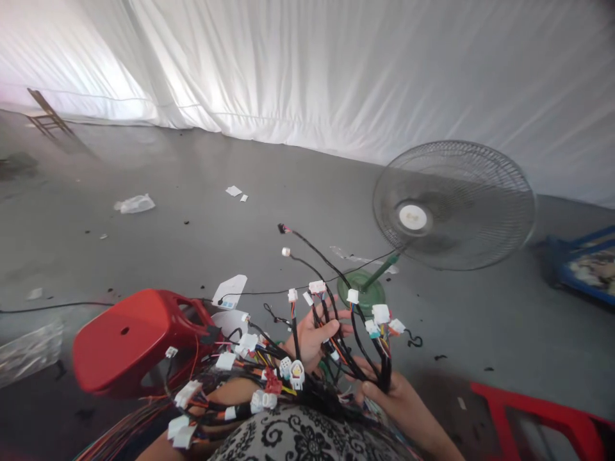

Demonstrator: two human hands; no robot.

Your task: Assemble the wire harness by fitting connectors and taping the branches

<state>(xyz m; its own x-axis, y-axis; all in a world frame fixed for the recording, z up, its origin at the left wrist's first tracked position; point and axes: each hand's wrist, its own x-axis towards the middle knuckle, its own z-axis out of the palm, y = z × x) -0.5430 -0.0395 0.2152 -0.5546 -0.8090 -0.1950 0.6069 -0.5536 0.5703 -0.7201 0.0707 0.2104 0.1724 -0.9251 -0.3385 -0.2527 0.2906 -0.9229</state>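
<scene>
A large bundle of black-sleeved wires (pixel 327 396) with many white connectors lies across the lap and over my left forearm. My left hand (pixel 312 333) reaches up through the bundle, its thumb and fingers closed round several wire branches below a white connector (pixel 317 287). Lower right, my right hand (pixel 384 387) grips a thick black branch that ends in white connectors (pixel 381 313). Two thin branches stick out forward, one with a black plug (pixel 282 228), the other with a small white plug (pixel 286 251). A red connector (pixel 273 381) sits mid-bundle.
A red stool (pixel 129 339) lies at the left. A standing fan (pixel 454 205) with a green base (pixel 362 291) is ahead on the right. Red frame (pixel 542 410) at lower right, blue crate (pixel 586 262) at far right. Scraps and a cable lie on the grey floor (pixel 192 192).
</scene>
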